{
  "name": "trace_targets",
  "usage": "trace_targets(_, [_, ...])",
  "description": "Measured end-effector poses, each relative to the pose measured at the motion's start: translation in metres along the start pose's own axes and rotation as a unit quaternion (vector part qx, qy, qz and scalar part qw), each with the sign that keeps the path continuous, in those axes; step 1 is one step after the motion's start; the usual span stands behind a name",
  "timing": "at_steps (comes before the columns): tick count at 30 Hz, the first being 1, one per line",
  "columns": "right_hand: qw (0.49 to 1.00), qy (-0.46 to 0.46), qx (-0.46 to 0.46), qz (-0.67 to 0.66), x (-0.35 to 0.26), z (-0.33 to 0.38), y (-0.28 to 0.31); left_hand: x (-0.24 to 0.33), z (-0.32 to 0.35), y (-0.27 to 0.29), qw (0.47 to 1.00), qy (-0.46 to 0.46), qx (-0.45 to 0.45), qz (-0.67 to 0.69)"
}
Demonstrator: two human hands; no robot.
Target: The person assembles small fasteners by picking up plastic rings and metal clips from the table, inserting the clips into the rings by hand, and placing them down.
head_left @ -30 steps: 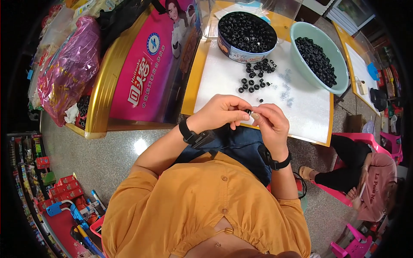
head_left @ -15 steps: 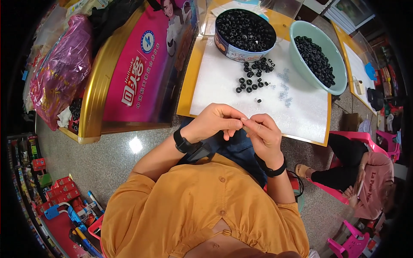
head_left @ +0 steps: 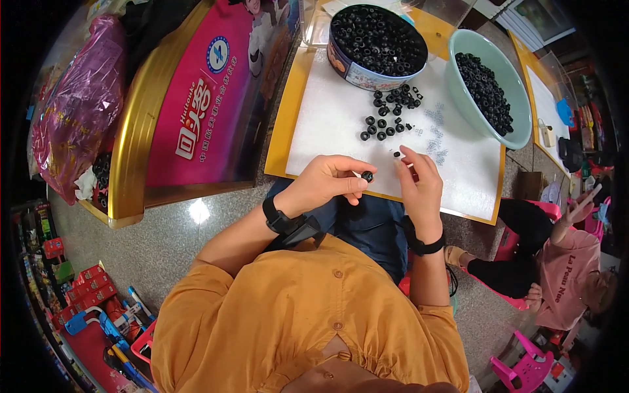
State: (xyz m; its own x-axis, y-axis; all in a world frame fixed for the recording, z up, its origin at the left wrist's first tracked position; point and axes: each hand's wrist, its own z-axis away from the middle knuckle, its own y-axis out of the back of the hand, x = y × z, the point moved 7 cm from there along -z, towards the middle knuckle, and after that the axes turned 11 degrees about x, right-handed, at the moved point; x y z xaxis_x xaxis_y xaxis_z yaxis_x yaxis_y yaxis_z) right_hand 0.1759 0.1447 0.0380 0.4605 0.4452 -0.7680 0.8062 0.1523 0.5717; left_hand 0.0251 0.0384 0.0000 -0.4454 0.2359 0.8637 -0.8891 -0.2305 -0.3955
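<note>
My left hand (head_left: pixel 331 183) pinches a small black ring-shaped part (head_left: pixel 367 176) between thumb and fingertips, just over the near edge of the white sheet (head_left: pixel 327 124). My right hand (head_left: pixel 421 187) has its thumb and index finger apart, with nothing seen between them. Right beside those fingertips is a tiny black piece (head_left: pixel 396 154) on the sheet; whether they touch it I cannot make out. Farther back lie several loose black rings (head_left: pixel 381 135) and some smaller black parts (head_left: pixel 405 97). Small clear bits (head_left: pixel 435 136) are scattered to their right.
A round tin (head_left: pixel 367 80) full of black parts stands at the back of the yellow-edged table (head_left: pixel 280 147). To its right is a pale green basin (head_left: pixel 458 85), also holding black parts. A pink counter (head_left: pixel 209 124) stands at left. At right sits another person (head_left: pixel 567 275).
My hands have come apart. The right one has moved forward to the tiny black piece, and the black ring now shows in my left fingers. The seated person has raised a hand.
</note>
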Motion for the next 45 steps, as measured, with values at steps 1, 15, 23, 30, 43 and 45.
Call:
trace_targets(1, [1.0, -0.017, 0.004, 0.011, 0.006, -0.002, 0.0, 0.001, -0.002, -0.002, 1.0, -0.004, -0.004, -0.017])
trace_targets(15, [0.993, -0.078, 0.007, -0.091, 0.007, 0.007, -0.009, 0.001, 0.001, 0.006, 0.999, -0.039, 0.03, -0.007])
trace_targets(23, [0.985, -0.005, 0.021, -0.173, -0.024, 0.026, -0.017, 0.008, 0.011, -0.002, 0.996, -0.076, 0.017, -0.033])
trace_targets(30, [0.937, -0.119, -0.008, -0.329, -0.038, 0.036, -0.015, 0.023, 0.022, -0.002, 0.993, -0.118, 0.019, -0.022])
trace_targets(43, [0.936, -0.049, -0.004, -0.349, -0.067, 0.036, -0.015, 0.034, 0.03, 0.0, 0.984, -0.179, 0.02, -0.004])
trace_targets(45, [0.932, -0.037, -0.005, -0.361, -0.069, 0.036, -0.014, 0.036, 0.031, -0.001, 0.982, -0.188, 0.018, -0.006])
